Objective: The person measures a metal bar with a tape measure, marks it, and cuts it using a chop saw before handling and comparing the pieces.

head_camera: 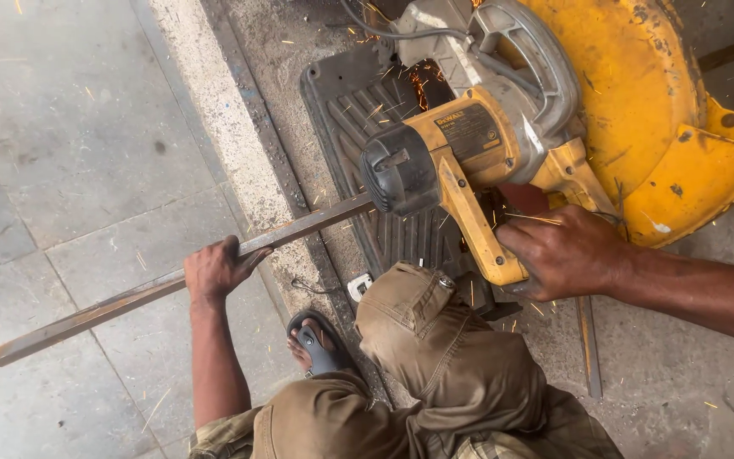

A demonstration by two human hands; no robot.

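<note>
The left hand (217,270) clamps its fingers over the steel bar (172,285), steadying it across the saw's base (358,110). The right hand (564,253) wraps the yellow handle (477,225) of the chop saw (503,127), pressing down; sparks suggest cutting, though the blade contact is hidden.

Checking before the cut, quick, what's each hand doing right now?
Left hand: closed on the long metal bar.
Right hand: closed on the yellow chop saw handle.
</note>
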